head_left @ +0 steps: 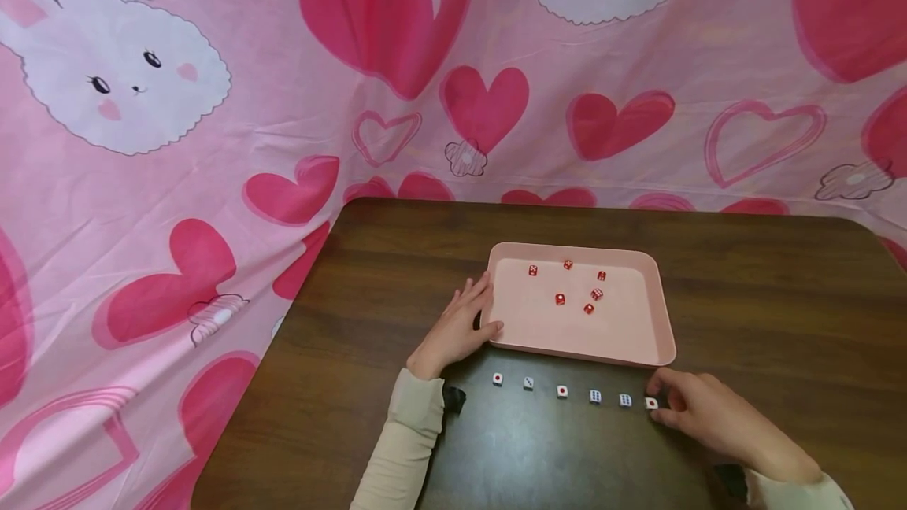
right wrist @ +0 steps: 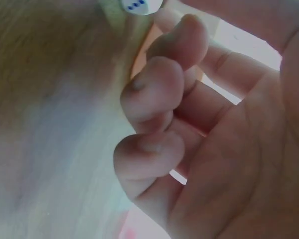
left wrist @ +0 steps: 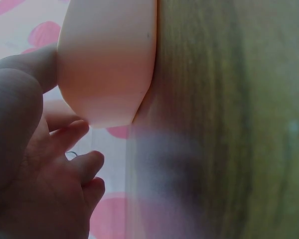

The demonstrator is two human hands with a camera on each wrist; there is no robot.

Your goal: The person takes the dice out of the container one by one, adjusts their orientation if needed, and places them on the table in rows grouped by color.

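Right hand (head_left: 712, 413) pinched white cubic die (head_left: 651, 404), red pip up. Left hand (head_left: 457, 327), fingers relaxed, touched pink rectangular tray (head_left: 531, 329), long axis left-right, six red dice (head_left: 560, 300) inside.

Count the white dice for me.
6, in one row in front of the tray, left to right: first, second, third, fourth, fifth, with the sixth pinched by the right hand.

Glare pools on the table (head_left: 524, 455); both wrist views look hazy.
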